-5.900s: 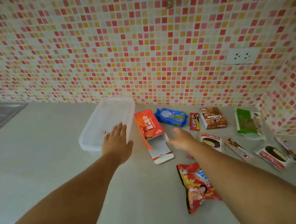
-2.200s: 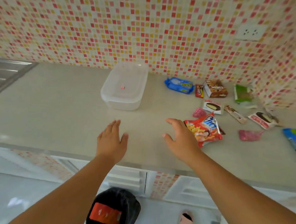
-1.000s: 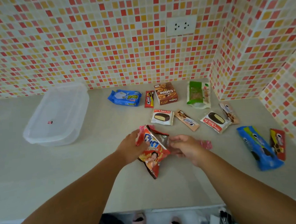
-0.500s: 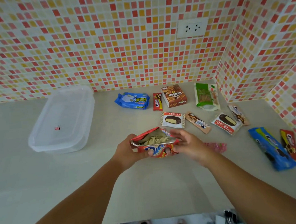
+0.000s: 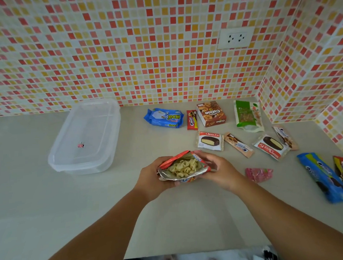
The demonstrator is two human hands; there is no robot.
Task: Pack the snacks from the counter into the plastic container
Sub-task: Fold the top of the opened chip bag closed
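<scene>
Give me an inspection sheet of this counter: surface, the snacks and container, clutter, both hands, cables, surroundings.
Surface: pale counter, dry-looking.
Job's things: clear plastic container at left, holding no snacks; opened red snack bag with pale puffs showing; blue wafer pack, Collon box, green pouch, two Choco Pies, several Oreo packs on the counter.
Clutter: small pink binder clip inside the container; pink wrapper.
Grippers: left hand and right hand both hold the bag.
Cables: nothing seen.
Surroundings: mosaic tile wall, wall socket.
</scene>
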